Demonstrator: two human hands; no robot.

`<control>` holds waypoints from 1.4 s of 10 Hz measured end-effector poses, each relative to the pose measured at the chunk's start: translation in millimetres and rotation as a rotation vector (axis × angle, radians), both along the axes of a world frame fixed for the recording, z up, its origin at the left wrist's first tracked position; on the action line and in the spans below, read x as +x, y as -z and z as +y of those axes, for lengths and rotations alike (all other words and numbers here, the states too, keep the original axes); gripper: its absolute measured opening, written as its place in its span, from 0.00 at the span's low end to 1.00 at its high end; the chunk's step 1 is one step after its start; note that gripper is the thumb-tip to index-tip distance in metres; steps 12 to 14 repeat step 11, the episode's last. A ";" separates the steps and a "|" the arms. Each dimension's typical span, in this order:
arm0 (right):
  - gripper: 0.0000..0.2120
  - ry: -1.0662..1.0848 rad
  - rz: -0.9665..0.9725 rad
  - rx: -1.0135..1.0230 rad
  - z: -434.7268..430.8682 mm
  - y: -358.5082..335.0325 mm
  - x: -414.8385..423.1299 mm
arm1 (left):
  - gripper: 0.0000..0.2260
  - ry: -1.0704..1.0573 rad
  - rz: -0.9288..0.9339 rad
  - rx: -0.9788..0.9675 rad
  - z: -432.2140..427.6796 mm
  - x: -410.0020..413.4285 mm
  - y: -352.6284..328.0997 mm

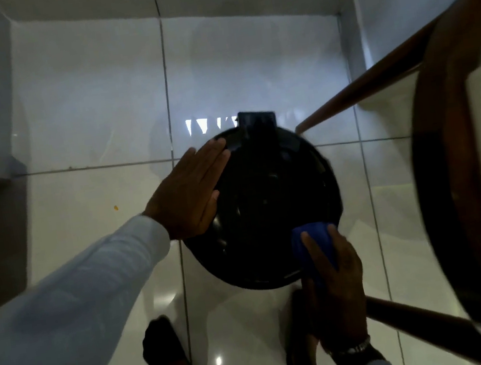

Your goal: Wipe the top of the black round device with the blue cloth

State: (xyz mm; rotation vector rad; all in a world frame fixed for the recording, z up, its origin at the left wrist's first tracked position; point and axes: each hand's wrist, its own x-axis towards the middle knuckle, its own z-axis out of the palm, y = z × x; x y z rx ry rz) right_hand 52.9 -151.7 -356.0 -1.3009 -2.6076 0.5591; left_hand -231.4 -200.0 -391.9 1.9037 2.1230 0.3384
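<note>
The black round device [267,203] lies on the tiled floor in the middle of the head view, with a small black block [257,124] at its far edge. My left hand [188,192] rests flat, fingers together, on the device's left rim. My right hand [336,280] presses the folded blue cloth [314,246] onto the device's near right edge, fingers spread over the cloth. A watch shows on that wrist.
A round wooden table [461,182] with slanting legs [373,83] stands close on the right, one leg touching down just beyond the device. My two dark feet [168,356] stand on the glossy tiles below. A wall recess frames the floor behind.
</note>
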 end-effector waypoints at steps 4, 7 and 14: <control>0.32 0.283 0.326 -0.363 6.5 -228.0 -29.9 | 0.23 -0.842 -1.531 -0.380 32.7 135.9 -259.7; 0.40 0.765 0.762 -0.925 118.8 -313.2 63.1 | 0.14 -0.773 -1.749 -0.244 124.7 211.4 -356.1; 0.35 0.518 -0.051 -0.720 190.5 -287.7 62.9 | 0.16 -0.825 -1.026 -0.092 152.6 221.0 -386.3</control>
